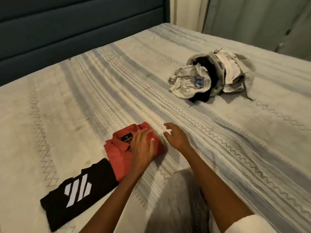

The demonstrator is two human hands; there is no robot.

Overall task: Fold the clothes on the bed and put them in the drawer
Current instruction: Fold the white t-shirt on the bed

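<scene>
A folded red shirt [121, 150] lies on the bed [84, 98] near the front. My left hand [143, 147] rests flat on the shirt's right part, fingers straight. Just to the right of the shirt, my right hand [175, 135] hovers over the bedspread with fingers spread and holds nothing. A folded black shirt [77, 190] with white stripes lies beside the red one, at the front left. A pile of unfolded clothes [213, 78], grey, white and black, sits far off at the back right of the bed.
The dark padded headboard [67, 27] runs along the back left. A curtain [252, 19] hangs behind the bed's far right edge. My knee in grey fabric [175, 199] rests on the bed at the front. No drawer is in view.
</scene>
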